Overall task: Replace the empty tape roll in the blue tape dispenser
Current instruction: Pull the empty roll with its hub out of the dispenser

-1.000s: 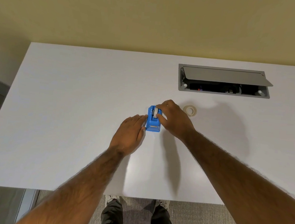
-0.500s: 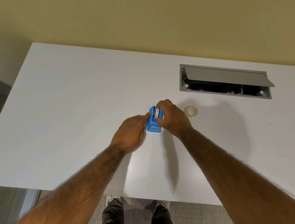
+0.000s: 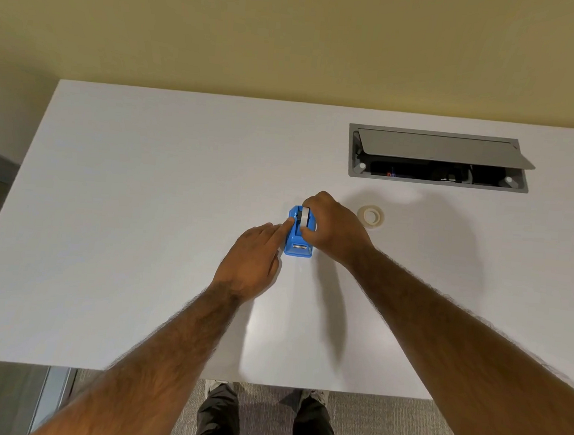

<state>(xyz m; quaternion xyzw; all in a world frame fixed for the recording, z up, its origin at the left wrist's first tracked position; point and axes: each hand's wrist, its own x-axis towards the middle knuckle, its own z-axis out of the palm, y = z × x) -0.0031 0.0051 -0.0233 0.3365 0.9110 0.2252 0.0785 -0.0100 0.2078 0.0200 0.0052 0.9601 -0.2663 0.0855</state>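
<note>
- A white table (image 3: 139, 240) runs up to a plain yellow wall. Grey carpet shows below the table's near edge, along with the person's dark trouser legs.
- A grey cable box (image 3: 438, 157) is sunk into the table at the far right. Its flap is propped open over a dark hollow.
- The blue tape dispenser (image 3: 297, 249) stands on the table near the middle, between the two hands. Its cutter end points toward the person.
- A white roll (image 3: 304, 215) sits upright in the dispenser's slot, and part of it shows between the right hand's fingers.
- The left hand (image 3: 253, 262) lies just left of the dispenser. Its index finger is straight, with the tip pressed to the dispenser's left wall, and the other fingers are loosely bent and hold nothing.
- The right hand (image 3: 338, 230) comes in from the right and covers the dispenser's right side. Its fingers curl over the far edge of the white roll and its thumb is on the near edge, pinching it.
- A loose tape roll (image 3: 370, 216) lies flat on the table just right of the right hand, apart from it and from the dispenser.
</note>
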